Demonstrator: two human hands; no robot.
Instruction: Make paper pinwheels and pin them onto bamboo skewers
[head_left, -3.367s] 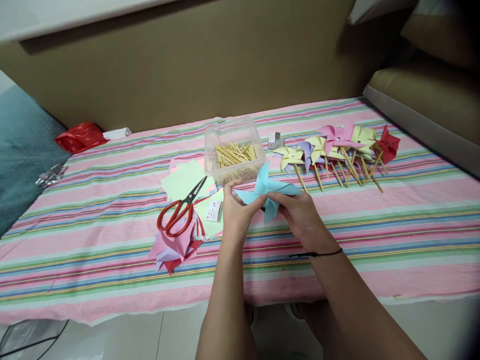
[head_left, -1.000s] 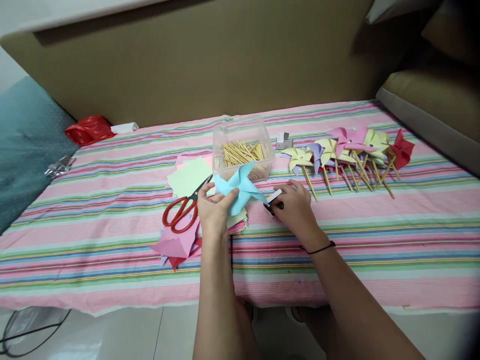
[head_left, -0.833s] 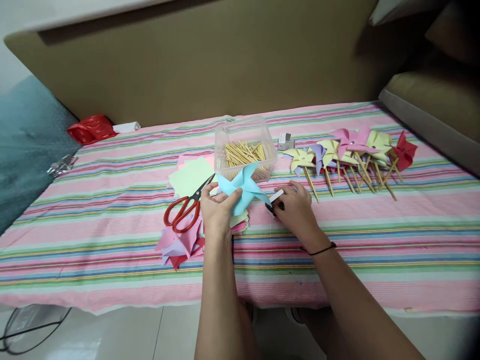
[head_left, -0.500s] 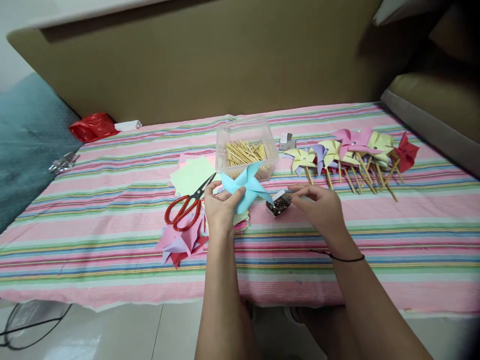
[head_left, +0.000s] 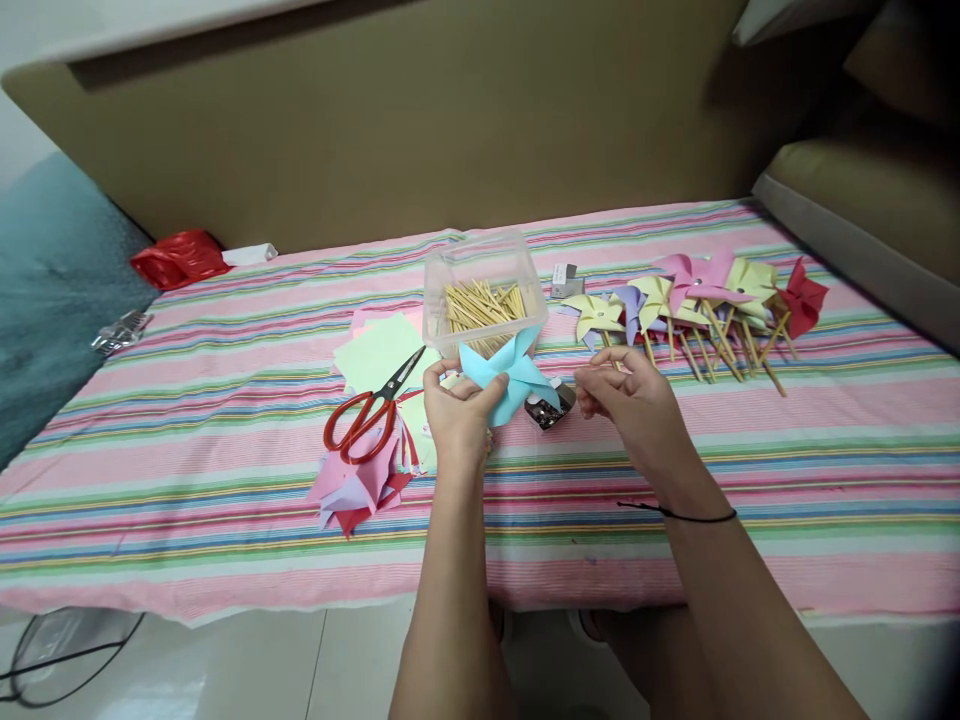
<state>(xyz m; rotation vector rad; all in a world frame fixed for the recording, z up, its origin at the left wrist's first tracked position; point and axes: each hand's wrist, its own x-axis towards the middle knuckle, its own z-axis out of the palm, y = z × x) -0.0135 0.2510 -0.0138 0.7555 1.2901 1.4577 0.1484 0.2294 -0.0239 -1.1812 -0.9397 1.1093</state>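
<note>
Pinched between the thumb and fingers of my left hand is a light blue paper pinwheel, its blades folded to the centre. My right hand is closed in a pinch just right of a small open box of dark metal pins or fasteners; whatever lies between its fingertips is too small to make out. The pinwheel partly covers that box. Behind it stands a clear plastic box holding many short wooden sticks.
Red-handled scissors lie on coloured paper sheets at left, beside cut paper pieces. Several pinwheels on sticks are heaped at right. A small grey box, a red bag and a striped cloth are also here.
My left hand has shifted slightly right with the blue pinwheel, which now overlaps the small pin box. My right hand has lifted off the box's edge, fingers curled closer together.
</note>
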